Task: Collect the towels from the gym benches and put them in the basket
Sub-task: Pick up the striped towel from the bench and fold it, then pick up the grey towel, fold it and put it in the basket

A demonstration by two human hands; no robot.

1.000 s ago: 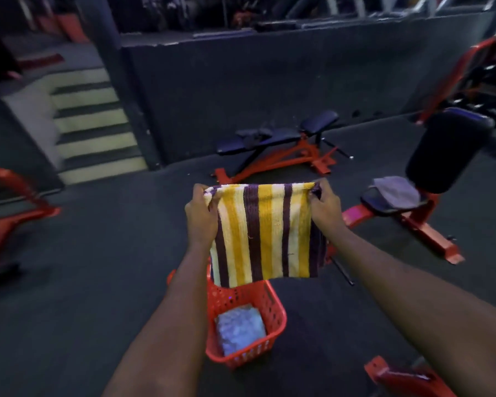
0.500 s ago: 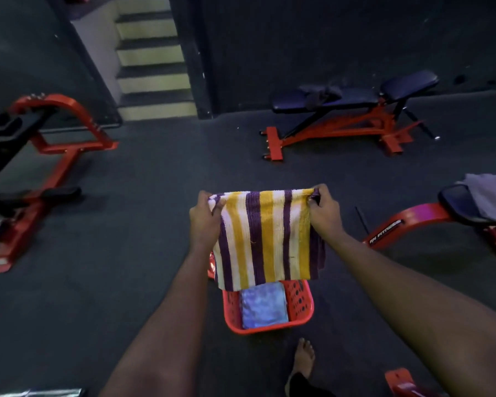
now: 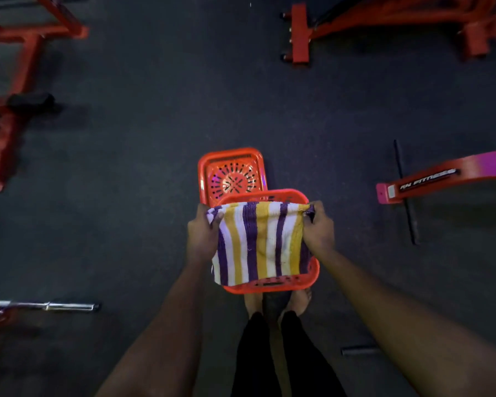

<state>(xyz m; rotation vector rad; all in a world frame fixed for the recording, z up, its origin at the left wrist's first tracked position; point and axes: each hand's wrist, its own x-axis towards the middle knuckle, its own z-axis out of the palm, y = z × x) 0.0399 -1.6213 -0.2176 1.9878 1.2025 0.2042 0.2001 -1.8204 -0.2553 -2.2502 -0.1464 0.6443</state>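
A folded towel (image 3: 259,242) with yellow, white and purple stripes hangs stretched between both hands. My left hand (image 3: 201,233) pinches its top left corner and my right hand (image 3: 318,227) pinches its top right corner. The towel is directly over an orange plastic basket (image 3: 269,285) on the floor and hides most of the inside. A second orange basket (image 3: 231,174) stands just beyond it, and its perforated bottom shows.
Dark rubber floor all round. Red bench frame (image 3: 441,179) to the right, another red frame (image 3: 298,35) at top right, red machine parts (image 3: 9,121) on the left. A steel bar (image 3: 66,306) lies at lower left. My bare feet (image 3: 275,303) stand just behind the basket.
My view has tilted from forward to straight down. The towel has come lower, now right over the basket, and hides the blue towel seen inside earlier. Both hands keep their hold.
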